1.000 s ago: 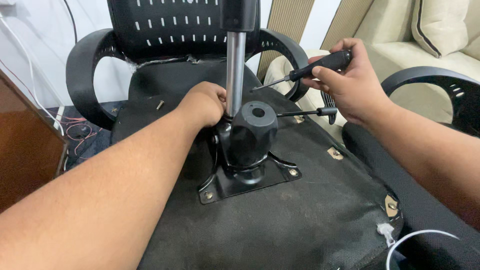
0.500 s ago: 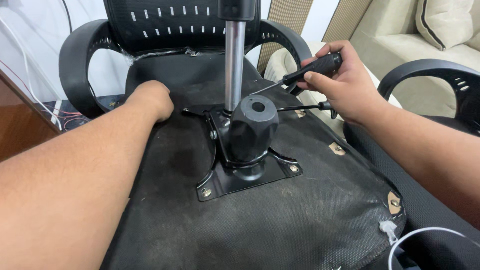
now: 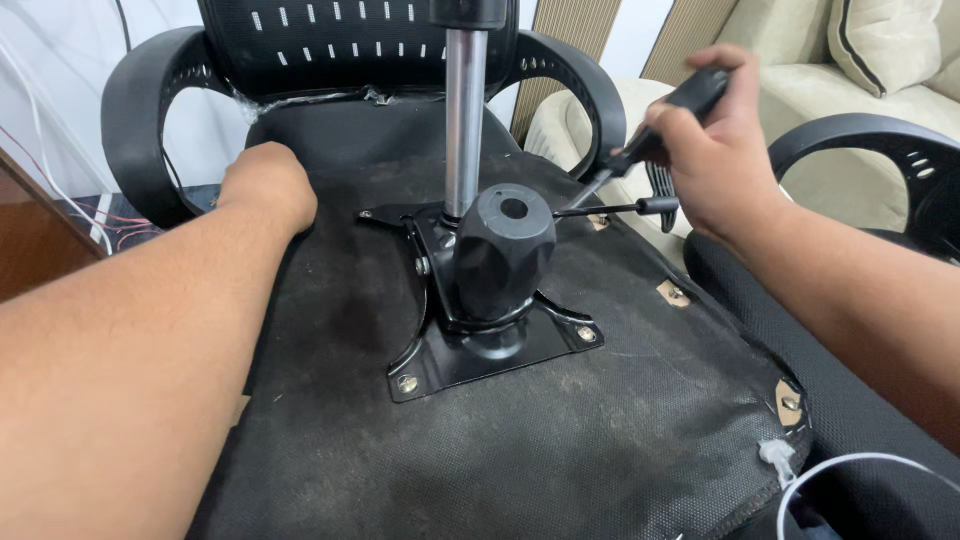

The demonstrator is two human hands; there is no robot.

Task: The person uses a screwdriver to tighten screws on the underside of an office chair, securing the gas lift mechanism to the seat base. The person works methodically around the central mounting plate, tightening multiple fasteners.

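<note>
An overturned office chair lies before me, its black fabric seat underside [image 3: 560, 440] facing up. A black metal mounting plate [image 3: 470, 355] with a bulky tilt mechanism [image 3: 500, 245] is bolted to it, and a chrome gas cylinder [image 3: 464, 110] rises from it. My left hand [image 3: 268, 185] rests closed on the far left part of the seat underside, holding nothing I can see. My right hand [image 3: 715, 160] grips a black-handled screwdriver [image 3: 660, 125], its shaft angled down toward the mechanism's thin lever [image 3: 620, 208].
Black curved armrests [image 3: 140, 120] frame the mesh backrest [image 3: 340, 40] at the top. Another black chair arm [image 3: 870, 135] and a beige sofa with a cushion [image 3: 885, 50] are at the right. A wooden panel [image 3: 30, 240] and wires are at the left; a white cable [image 3: 850, 470] lies low right.
My left hand slid from beside the mechanism out to the far left of the seat underside. My right hand with the screwdriver rose slightly and stayed near the lever.
</note>
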